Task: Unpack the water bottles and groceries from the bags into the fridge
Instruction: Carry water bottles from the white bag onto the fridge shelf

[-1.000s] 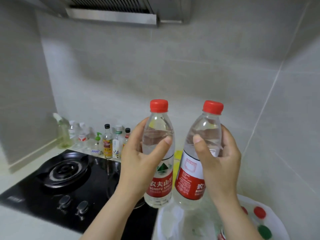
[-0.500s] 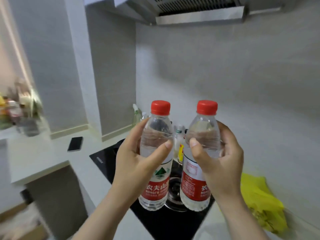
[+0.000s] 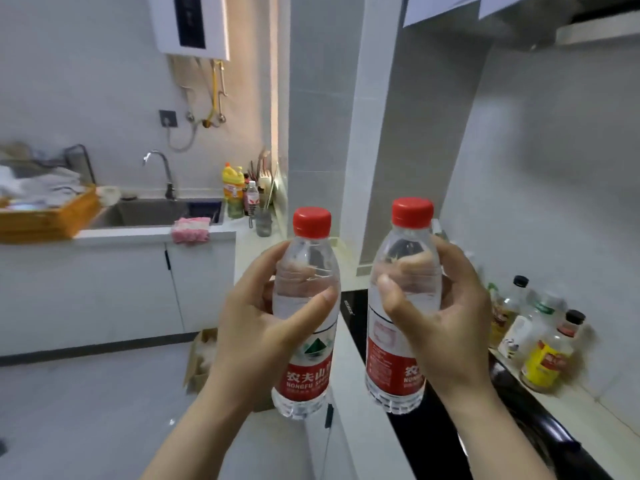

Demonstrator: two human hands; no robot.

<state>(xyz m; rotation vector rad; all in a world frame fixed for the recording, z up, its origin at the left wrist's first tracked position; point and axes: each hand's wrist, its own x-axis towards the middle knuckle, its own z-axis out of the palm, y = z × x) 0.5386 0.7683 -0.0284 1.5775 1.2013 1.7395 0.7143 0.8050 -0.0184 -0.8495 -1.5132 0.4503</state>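
- Your left hand (image 3: 256,327) is curled round one Nongfu Spring water bottle (image 3: 308,372), thumb across the front, holding it upright in the air
- Your right hand (image 3: 446,323) grips a second water bottle (image 3: 391,362) the same way, just beside the first and apart from it
- Both hang by the counter edge near the black hob (image 3: 433,445), red caps on
- No fridge or bag is in view; I judge both bottles unpacked but not yet stowed, and what's left in the bags can't be told
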